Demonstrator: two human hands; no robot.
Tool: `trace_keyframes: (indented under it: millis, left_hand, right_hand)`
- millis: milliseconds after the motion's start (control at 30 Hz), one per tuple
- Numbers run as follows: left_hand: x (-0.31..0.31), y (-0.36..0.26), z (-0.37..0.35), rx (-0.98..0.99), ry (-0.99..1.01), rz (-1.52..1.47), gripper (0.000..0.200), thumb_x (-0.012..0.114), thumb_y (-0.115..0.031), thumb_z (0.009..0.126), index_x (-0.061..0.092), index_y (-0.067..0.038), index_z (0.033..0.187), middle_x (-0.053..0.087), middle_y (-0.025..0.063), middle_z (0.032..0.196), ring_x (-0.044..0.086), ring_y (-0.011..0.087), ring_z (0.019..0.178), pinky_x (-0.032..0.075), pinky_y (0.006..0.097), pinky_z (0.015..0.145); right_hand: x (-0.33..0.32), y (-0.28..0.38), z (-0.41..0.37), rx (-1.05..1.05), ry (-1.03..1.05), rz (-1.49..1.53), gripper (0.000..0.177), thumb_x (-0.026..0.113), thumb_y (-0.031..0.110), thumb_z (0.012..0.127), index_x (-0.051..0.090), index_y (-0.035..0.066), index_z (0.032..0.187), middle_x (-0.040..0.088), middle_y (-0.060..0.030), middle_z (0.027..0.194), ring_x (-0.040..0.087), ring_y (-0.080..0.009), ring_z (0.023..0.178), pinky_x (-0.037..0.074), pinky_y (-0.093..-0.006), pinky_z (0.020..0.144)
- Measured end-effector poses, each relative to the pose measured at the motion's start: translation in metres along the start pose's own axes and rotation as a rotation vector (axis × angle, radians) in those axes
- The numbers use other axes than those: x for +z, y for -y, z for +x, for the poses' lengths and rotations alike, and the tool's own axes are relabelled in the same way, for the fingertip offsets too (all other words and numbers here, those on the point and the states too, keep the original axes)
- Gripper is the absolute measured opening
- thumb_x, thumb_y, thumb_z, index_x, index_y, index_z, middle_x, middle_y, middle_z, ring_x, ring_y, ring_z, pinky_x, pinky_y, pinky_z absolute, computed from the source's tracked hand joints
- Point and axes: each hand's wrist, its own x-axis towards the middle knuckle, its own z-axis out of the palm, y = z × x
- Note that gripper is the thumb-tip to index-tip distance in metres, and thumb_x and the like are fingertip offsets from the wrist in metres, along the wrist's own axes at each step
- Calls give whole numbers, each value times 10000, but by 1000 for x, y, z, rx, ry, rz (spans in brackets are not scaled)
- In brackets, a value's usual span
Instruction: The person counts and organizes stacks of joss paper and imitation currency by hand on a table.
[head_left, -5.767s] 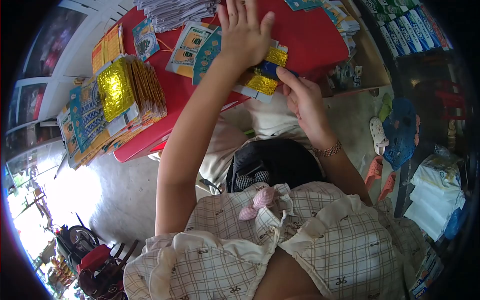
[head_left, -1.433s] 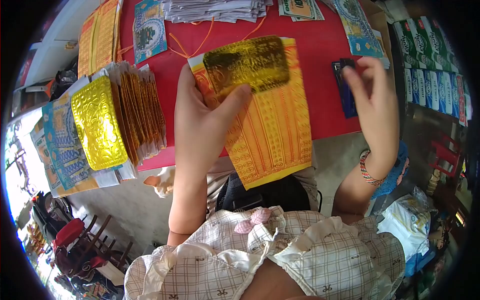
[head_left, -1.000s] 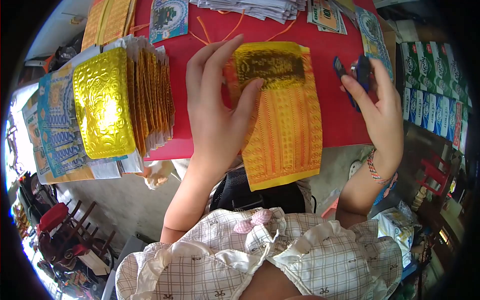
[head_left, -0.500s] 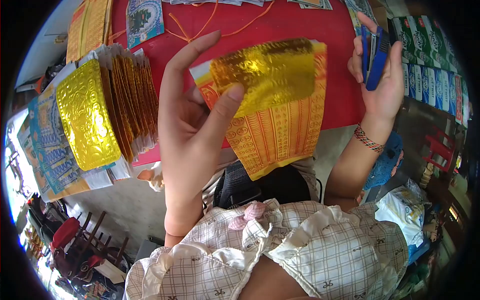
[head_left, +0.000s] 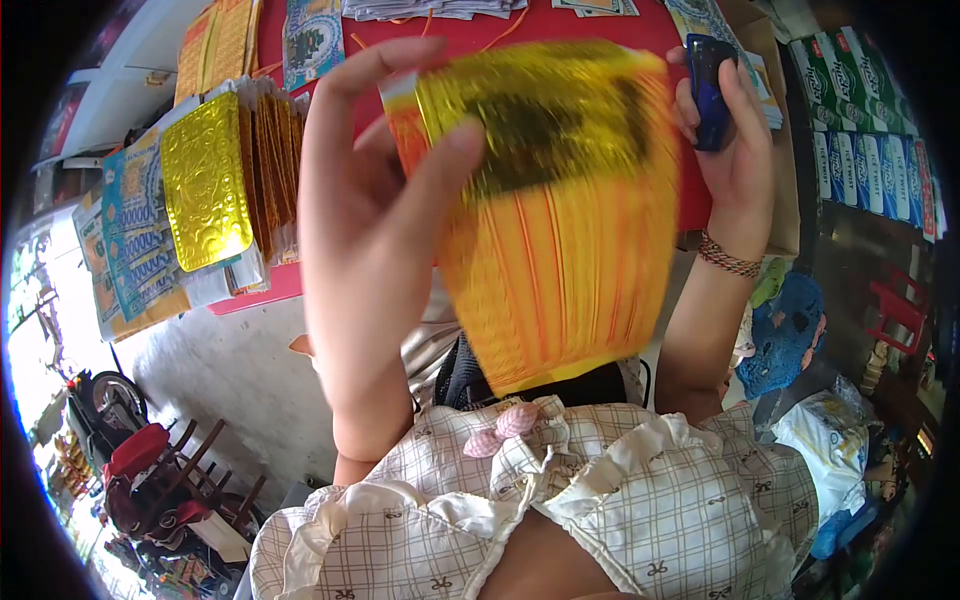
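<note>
My left hand (head_left: 365,235) grips orange printed joss paper (head_left: 560,290) by its left edge, thumb on top. Shiny gold foil (head_left: 550,125) covers the upper part of that paper; both are smeared by motion. In my right hand (head_left: 740,165), up at the right, is a blue stapler (head_left: 711,95), held apart from the paper. Left of my left hand stands a thick bundle of folded gold-foil papers (head_left: 270,180), with an embossed gold sheet (head_left: 207,185) facing up.
The red table (head_left: 560,22) carries grey-white paper stacks (head_left: 430,8), orange papers (head_left: 215,50) and blue printed notes (head_left: 313,45). A cardboard box (head_left: 785,185) stands at the right, before green and blue packs (head_left: 870,165). A motorbike (head_left: 115,400) and a red chair (head_left: 897,305) are farther off.
The joss paper in my left hand has come nearer and looks larger. My right hand has shifted slightly left and up and turned the stapler. The view has tilted a little.
</note>
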Motion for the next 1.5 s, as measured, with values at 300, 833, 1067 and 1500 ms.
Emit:
trace_keyframes:
  millis: [300,833,1067,1500]
  left_hand:
    - [-10,94,45,567,-223,971,268,649,-86,821,609,-87,1086,578,102,1027,513,260,981,414,383,821]
    - [-34,81,34,596,28,1156,329,660,-189,818,637,-117,1138,535,84,1233,474,294,1091,363,427,908]
    - [-36,71,36,412,62,1041,325,679,-190,807,676,-174,1132,545,72,1235,444,291,1074,360,395,958]
    - [-37,73,42,436,82,1038,318,697,-188,779,702,-205,1097,557,90,1178,445,285,1020,370,380,930]
  right_hand:
    - [26,10,12,-253,120,-572,355,578,208,939,545,35,1248,606,-62,1113,571,-112,869,455,-227,778]
    - [57,17,41,-366,763,-1122,344,759,109,701,660,37,1021,630,-83,1023,571,-235,1005,439,-338,904]
    - [69,22,47,-469,867,-1234,327,755,105,689,670,39,998,632,-75,1016,570,-233,978,447,-343,882]
    - [64,10,38,-326,707,-1122,327,755,142,700,668,48,1001,638,-83,998,595,-266,954,464,-358,860]
